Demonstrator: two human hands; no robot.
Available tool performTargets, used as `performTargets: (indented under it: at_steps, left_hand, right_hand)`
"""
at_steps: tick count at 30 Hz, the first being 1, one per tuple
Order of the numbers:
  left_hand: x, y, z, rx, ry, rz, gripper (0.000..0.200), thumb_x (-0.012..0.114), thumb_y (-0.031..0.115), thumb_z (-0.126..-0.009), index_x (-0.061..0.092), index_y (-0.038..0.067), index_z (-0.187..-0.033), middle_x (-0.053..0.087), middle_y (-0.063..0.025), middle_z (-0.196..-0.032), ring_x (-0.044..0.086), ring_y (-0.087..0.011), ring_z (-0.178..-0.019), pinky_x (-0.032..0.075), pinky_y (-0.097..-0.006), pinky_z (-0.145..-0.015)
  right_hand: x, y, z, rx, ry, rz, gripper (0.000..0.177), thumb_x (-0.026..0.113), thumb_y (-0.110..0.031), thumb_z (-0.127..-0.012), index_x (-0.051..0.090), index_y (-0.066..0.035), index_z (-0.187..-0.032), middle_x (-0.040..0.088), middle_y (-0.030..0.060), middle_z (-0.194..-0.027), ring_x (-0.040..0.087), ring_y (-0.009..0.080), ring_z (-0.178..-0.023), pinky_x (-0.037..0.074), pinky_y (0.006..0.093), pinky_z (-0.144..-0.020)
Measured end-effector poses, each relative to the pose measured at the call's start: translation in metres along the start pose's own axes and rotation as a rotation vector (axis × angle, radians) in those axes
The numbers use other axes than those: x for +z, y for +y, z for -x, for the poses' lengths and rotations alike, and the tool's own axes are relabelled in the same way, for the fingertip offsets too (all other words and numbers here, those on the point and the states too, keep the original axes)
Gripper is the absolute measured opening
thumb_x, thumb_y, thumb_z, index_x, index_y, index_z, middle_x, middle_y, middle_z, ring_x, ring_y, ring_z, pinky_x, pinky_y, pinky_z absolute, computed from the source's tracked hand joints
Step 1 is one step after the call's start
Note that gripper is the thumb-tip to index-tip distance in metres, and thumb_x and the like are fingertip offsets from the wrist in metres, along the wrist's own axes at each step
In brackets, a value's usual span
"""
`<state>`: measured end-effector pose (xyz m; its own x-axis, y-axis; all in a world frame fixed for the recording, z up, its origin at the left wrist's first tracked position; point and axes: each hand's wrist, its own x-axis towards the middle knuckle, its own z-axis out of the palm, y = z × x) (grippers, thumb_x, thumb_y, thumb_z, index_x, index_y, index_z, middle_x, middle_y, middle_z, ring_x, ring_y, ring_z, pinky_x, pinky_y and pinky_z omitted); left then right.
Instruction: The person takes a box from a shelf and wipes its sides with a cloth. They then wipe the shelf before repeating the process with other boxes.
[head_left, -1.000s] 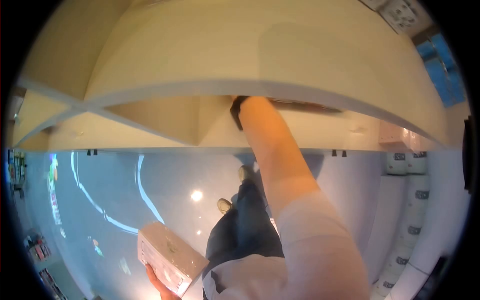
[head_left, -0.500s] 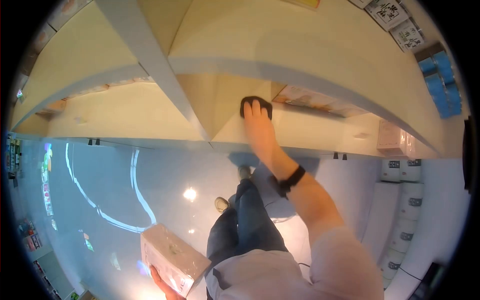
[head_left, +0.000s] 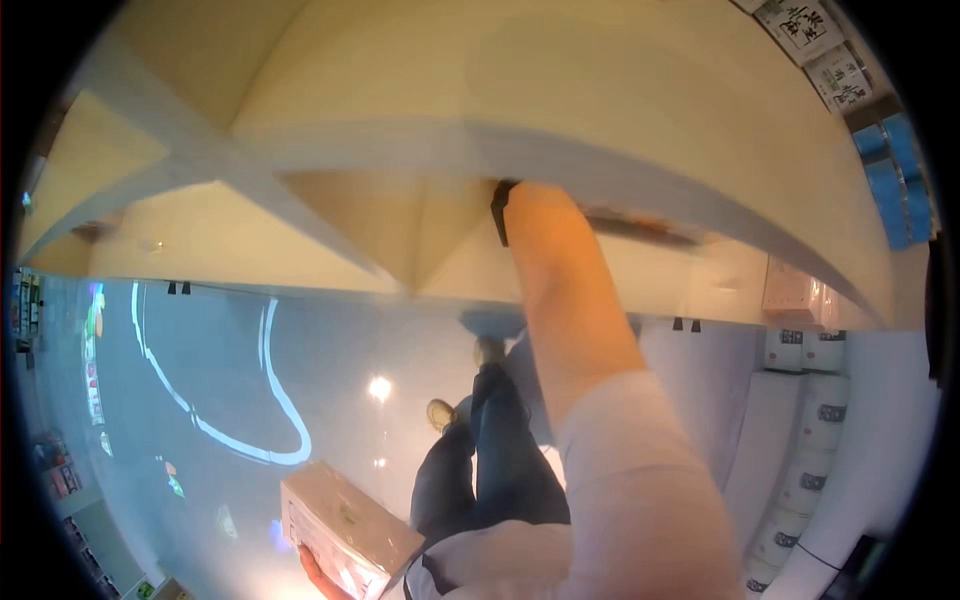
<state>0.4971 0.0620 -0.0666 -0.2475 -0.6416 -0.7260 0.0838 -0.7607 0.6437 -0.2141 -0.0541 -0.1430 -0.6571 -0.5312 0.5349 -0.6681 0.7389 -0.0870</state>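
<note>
The right forearm reaches up into the lower shelf compartment [head_left: 460, 265], and my right hand is hidden under the upper shelf board. A black band [head_left: 503, 212] on the wrist shows at the board's edge. The dark cloth is out of sight. At the lower left, my left hand [head_left: 318, 573] holds a pale pink box [head_left: 350, 520], its fingers wrapped round the lower left side. The box hangs tilted beside my legs, above the floor.
A pink box [head_left: 790, 292] stands at the lower shelf's right end. White boxes with black writing [head_left: 800, 28] and blue packs [head_left: 887, 200] line the upper right. White packages [head_left: 822, 410] are stacked at the right. A diagonal divider [head_left: 270, 205] splits the shelves.
My right hand has moved deeper into the compartment with the dark cloth, out of sight up to the wrist band. The view has shifted closer to the shelf. My left hand keeps the box.
</note>
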Motion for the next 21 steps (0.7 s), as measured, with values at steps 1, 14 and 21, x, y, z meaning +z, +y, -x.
performTargets:
  at_steps: [1, 14, 21]
  left_hand:
    - [-0.005, 0.000, 0.005, 0.006, 0.057, -0.007, 0.070, 0.040, 0.059, -0.101, 0.032, 0.013, -0.155, 0.046, -0.0094, -0.148, 0.052, -0.0282, -0.129, 0.044, -0.0430, -0.106]
    - [0.062, 0.031, 0.023, 0.045, -0.102, 0.124, 0.064, 0.043, 0.052, -0.103, 0.038, 0.010, -0.151, 0.052, -0.0113, -0.144, 0.056, -0.0279, -0.126, 0.048, -0.0414, -0.103]
    - [0.100, 0.053, 0.028, -0.116, -0.466, 0.129, 0.067, 0.042, 0.053, -0.103, 0.037, 0.007, -0.152, 0.053, -0.0144, -0.144, 0.057, -0.0303, -0.126, 0.049, -0.0438, -0.104]
  right_hand:
    - [-0.002, -0.004, 0.013, -0.005, -0.017, 0.003, 0.037, 0.058, -0.007, -0.085, 0.057, 0.000, -0.121, 0.056, 0.0236, -0.126, 0.060, 0.0368, -0.102, 0.057, 0.0419, -0.081]
    - [-0.202, 0.017, 0.259, 0.097, -0.328, -0.263, 0.043, 0.057, 0.006, -0.082, 0.057, -0.002, -0.124, 0.053, 0.0211, -0.136, 0.058, 0.0423, -0.107, 0.054, 0.0450, -0.091]
    - [-0.294, 0.068, 0.318, 0.354, -0.396, -0.399, 0.020, 0.067, -0.015, -0.083, 0.067, -0.002, -0.098, 0.071, 0.0161, -0.091, 0.068, 0.0344, -0.083, 0.054, 0.0429, -0.072]
